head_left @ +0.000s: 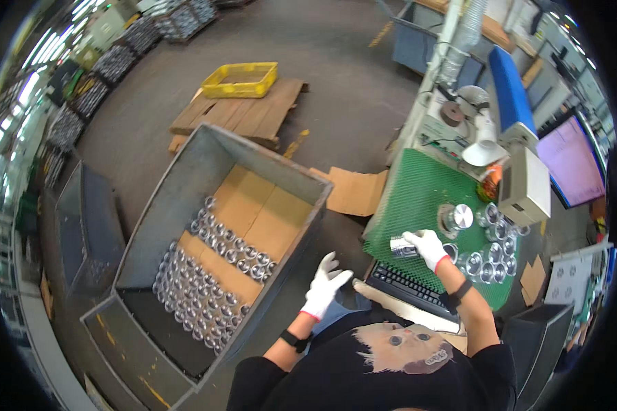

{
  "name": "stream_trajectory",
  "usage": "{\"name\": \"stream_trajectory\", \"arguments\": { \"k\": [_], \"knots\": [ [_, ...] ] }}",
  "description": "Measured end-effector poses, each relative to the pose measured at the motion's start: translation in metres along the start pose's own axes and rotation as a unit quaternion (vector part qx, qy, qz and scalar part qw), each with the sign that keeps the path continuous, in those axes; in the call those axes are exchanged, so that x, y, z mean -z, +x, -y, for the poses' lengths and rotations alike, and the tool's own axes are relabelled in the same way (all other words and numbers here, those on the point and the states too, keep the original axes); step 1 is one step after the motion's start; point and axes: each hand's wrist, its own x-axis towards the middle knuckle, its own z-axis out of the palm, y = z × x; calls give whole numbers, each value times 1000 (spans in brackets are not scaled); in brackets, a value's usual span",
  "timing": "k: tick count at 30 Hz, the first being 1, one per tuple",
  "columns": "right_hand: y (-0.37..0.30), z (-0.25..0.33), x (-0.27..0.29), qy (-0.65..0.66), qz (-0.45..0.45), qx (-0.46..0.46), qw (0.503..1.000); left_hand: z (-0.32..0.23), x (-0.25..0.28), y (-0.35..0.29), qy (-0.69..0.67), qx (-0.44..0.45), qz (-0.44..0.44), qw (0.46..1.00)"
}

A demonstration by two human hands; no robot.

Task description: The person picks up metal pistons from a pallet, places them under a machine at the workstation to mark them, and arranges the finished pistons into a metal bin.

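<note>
My right hand [428, 248], in a white glove, is closed on a shiny metal piston [402, 247] with grooves round its side. It holds the piston on its side above the green mesh mat [418, 185], near the mat's left edge. My left hand [325, 285], also gloved, is raised beside the bin with fingers spread and nothing in it. Right of my right hand, several more pistons [492, 272] stand grouped on the mat. Another piston [461, 218] sits apart on a small round base. A black keyboard [408, 286] lies just below the held piston.
A large grey metal bin [253, 144] at left holds rows of pistons [202, 294] on cardboard. Behind it, a yellow crate [240, 80] rests on a wooden pallet [253, 118]. A boxy device [526, 186], a white lamp [484, 147] and a monitor [574, 161] border the mat.
</note>
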Motion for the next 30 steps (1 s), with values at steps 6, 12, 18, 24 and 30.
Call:
{"name": "stream_trajectory", "arguments": {
  "k": [6,12,18,24,30],
  "knots": [
    [-87,119,-76,559,225,-152,783,-41,-42,0,-159,-81,85,980],
    [-106,125,-75,227,308,41,923,-120,-18,-23,-136,-162,57,976],
    [-129,122,-43,102,149,125,976,-134,-16,-15,371,-293,25,881],
    [-133,75,-9,464,154,94,868,-127,-69,8,143,-113,301,936],
    [-142,67,23,731,107,-23,674,-107,-77,43,-40,-34,168,984]
  ]
}}
